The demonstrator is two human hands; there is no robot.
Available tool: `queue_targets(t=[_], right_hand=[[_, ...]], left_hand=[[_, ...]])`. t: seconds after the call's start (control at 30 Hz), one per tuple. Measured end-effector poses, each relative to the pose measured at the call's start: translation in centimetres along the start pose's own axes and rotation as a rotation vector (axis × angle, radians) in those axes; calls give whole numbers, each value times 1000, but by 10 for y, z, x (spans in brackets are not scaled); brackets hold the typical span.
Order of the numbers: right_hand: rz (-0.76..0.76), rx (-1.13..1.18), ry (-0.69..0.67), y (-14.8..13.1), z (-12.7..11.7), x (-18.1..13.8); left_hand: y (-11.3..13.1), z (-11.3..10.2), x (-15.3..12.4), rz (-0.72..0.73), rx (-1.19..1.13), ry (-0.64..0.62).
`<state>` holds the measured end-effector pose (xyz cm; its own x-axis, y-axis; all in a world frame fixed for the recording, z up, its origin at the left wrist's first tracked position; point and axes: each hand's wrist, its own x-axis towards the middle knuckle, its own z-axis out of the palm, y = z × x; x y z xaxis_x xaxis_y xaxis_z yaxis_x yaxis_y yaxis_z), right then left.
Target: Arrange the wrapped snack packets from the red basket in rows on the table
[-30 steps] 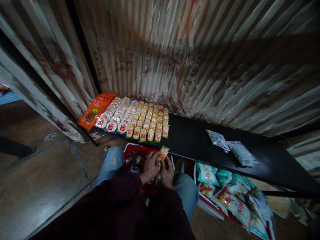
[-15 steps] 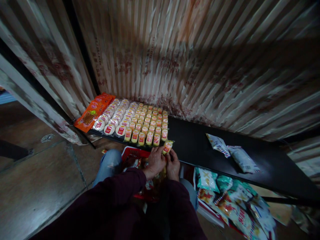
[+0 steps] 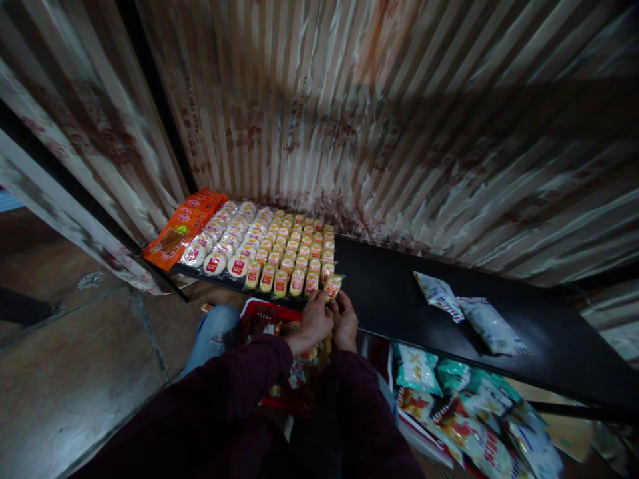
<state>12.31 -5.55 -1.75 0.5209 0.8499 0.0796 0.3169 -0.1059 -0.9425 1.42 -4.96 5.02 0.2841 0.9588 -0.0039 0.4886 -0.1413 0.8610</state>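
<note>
A small wrapped cake in clear yellowish film with a red and orange label sits at the front right corner of the rows of like cakes on the black shelf. My left hand pinches its lower left side. From the right, my right hand has its fingertips closed on the same cake. Between my knees, below my hands, lies a red box with more wrapped packs inside, partly hidden by my forearms.
Left of the cakes stand rows of round white packs and orange snack bags. Two silvery bags lie on the shelf's right part. Below it, a box holds green and white snack bags. A striped curtain hangs behind.
Both hands have brought the wrapped cake slightly up and inward, against the front right end of the rows. The view has shifted a little.
</note>
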Motion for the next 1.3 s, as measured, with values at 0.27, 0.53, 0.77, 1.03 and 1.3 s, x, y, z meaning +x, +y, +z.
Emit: queue_targets(t=[0.27,0.53,0.77,1.03,1.3], right_hand=[[-46,-157,18,2,3,8],[-105,-279,31,11,6,10],[-174,-308,76,16,6,10],[-155,-225,127,3,2,13],[-47,-162,24,-10,12,31]], left_hand=[[-13,11,5,21,9,12],[-19,15,4,78,-48,15],[-19,9,-4,151,-48,-61],[-25,14,-6,173,31,-121],[-33,16,-2,244,79,-132]])
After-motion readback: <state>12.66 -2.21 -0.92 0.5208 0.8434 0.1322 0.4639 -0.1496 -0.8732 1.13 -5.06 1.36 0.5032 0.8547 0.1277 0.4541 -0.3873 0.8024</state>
